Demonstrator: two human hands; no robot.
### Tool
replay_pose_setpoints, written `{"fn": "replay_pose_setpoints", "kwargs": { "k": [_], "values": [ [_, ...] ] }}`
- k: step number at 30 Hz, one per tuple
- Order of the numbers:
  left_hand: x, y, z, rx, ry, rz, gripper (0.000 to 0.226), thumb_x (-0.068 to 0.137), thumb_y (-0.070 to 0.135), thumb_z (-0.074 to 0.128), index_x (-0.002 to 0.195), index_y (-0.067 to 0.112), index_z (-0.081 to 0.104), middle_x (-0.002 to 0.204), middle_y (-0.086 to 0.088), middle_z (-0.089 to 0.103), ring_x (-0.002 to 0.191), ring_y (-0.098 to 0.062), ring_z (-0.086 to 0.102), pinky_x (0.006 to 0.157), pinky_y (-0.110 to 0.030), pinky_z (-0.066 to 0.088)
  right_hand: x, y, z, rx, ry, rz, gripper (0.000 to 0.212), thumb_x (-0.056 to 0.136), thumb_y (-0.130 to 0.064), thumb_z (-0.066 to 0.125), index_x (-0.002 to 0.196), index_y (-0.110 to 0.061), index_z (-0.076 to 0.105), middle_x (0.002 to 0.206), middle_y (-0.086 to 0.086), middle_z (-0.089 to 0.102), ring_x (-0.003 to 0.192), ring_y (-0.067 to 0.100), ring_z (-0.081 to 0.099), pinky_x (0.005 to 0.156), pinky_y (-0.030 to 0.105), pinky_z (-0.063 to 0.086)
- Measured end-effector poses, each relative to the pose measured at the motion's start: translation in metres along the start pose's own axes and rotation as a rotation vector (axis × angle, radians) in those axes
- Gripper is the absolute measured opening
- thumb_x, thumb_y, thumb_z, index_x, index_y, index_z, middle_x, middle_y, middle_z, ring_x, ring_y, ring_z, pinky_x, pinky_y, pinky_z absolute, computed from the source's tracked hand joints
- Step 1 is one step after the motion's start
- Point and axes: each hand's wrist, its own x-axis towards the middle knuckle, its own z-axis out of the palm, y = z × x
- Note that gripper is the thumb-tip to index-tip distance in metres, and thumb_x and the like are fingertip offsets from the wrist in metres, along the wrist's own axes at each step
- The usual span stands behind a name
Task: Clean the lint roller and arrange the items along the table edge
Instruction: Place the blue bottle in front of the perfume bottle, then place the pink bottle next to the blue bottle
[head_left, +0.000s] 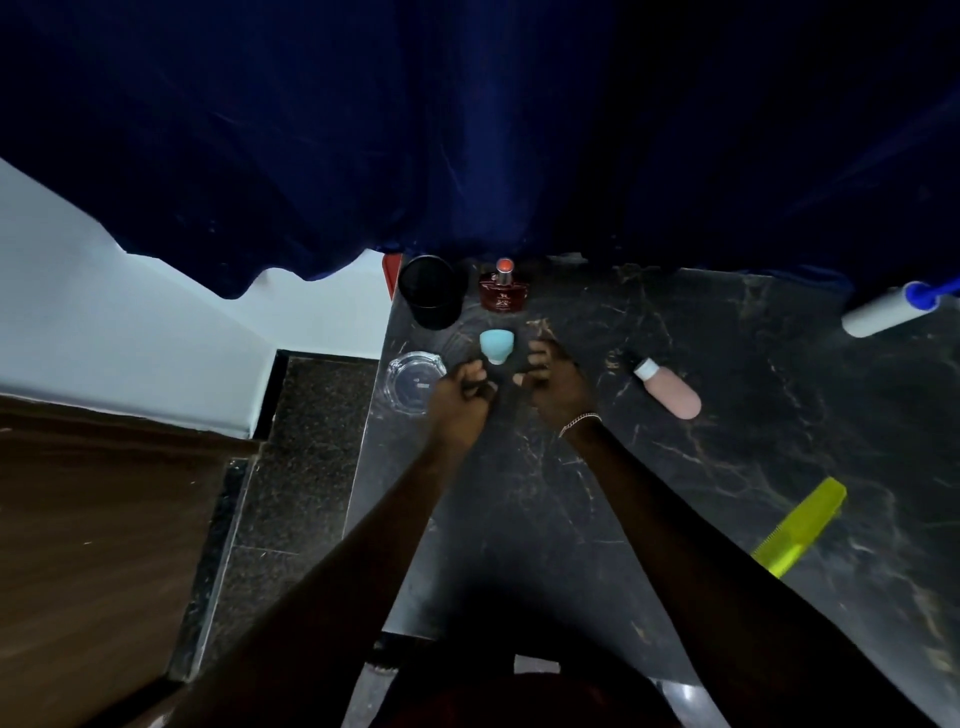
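Here, a blue curtain is hanging across the upper frame over a marble table. At centre, the left hand and right hand are curling their fingers, pinching a dark thing between them. The lint roller is lying at the right edge, above a comb.
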Motion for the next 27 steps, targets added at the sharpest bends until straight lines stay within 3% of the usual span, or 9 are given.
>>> {"fn": "replay_pose_setpoints", "kwargs": {
  "k": [4,9,13,19,21,24,27],
  "values": [
    [-0.025,-0.002,0.028,-0.001,-0.058,-0.011,0.039,0.09,0.002,0.072,0.129,0.003,0.066,0.125,-0.015,0.072,0.12,-0.032,0.068,0.109,-0.047,0.052,-0.023,0.018,-0.029,0.025,0.043,-0.004,0.058,0.084,-0.001,0.074,0.137,-0.007,0.052,0.131,0.017,0.063,0.108,0.027,0.067,0.1,0.039,0.054],
    [-0.046,0.007,0.076,0.038,-0.165,-0.008,0.04,0.092,0.006,0.071,0.131,0.006,0.064,0.126,-0.014,0.071,0.119,-0.033,0.068,0.109,-0.049,0.052,-0.043,0.045,-0.084,-0.01,0.128,-0.004,0.052,0.085,0.002,0.07,0.135,-0.002,0.056,0.127,0.02,0.064,0.11,0.029,0.067,0.102,0.043,0.053],
    [-0.055,0.018,0.118,0.086,-0.235,-0.016,0.041,0.092,0.012,0.072,0.132,0.01,0.063,0.127,-0.011,0.071,0.119,-0.03,0.068,0.109,-0.048,0.052,-0.048,0.065,-0.132,-0.171,0.217,-0.006,0.041,0.087,-0.007,0.07,0.127,-0.002,0.062,0.123,0.021,0.067,0.114,0.037,0.064,0.103,0.042,0.05],
    [-0.067,0.025,0.173,0.074,-0.288,-0.046,0.035,0.091,0.006,0.071,0.124,0.014,0.063,0.108,-0.008,0.072,0.099,-0.03,0.07,0.088,-0.038,0.059,-0.039,0.1,-0.181,-0.191,0.21,0.112,0.044,0.087,-0.011,0.072,0.127,0.001,0.06,0.124,0.023,0.067,0.116,0.036,0.065,0.101,0.045,0.051],
    [-0.069,0.027,0.188,-0.051,-0.295,-0.148,0.039,0.094,-0.002,0.062,0.131,0.008,0.057,0.1,-0.012,0.07,0.085,-0.028,0.067,0.077,-0.038,0.055,-0.033,0.108,-0.188,-0.162,0.158,0.174,0.049,0.09,-0.013,0.071,0.134,0.002,0.055,0.133,0.023,0.062,0.123,0.036,0.061,0.106,0.047,0.047],
    [-0.074,0.03,0.205,-0.267,-0.253,-0.332,0.025,0.099,-0.008,0.048,0.112,0.012,0.053,0.084,-0.005,0.061,0.068,-0.016,0.057,0.057,-0.024,0.046,-0.025,0.115,-0.191,-0.153,0.102,0.202,0.053,0.092,-0.014,0.069,0.139,0.004,0.05,0.139,0.024,0.055,0.129,0.036,0.056,0.11,0.044,0.042],
    [-0.075,0.027,0.217,-0.346,-0.223,-0.396,0.021,0.102,-0.004,0.044,0.109,0.012,0.053,0.087,-0.005,0.062,0.071,-0.015,0.059,0.062,-0.025,0.048,-0.018,0.119,-0.192,-0.178,0.057,0.198,0.053,0.092,-0.013,0.069,0.138,0.005,0.051,0.136,0.025,0.058,0.126,0.036,0.058,0.108,0.041,0.043]
  ]
}}
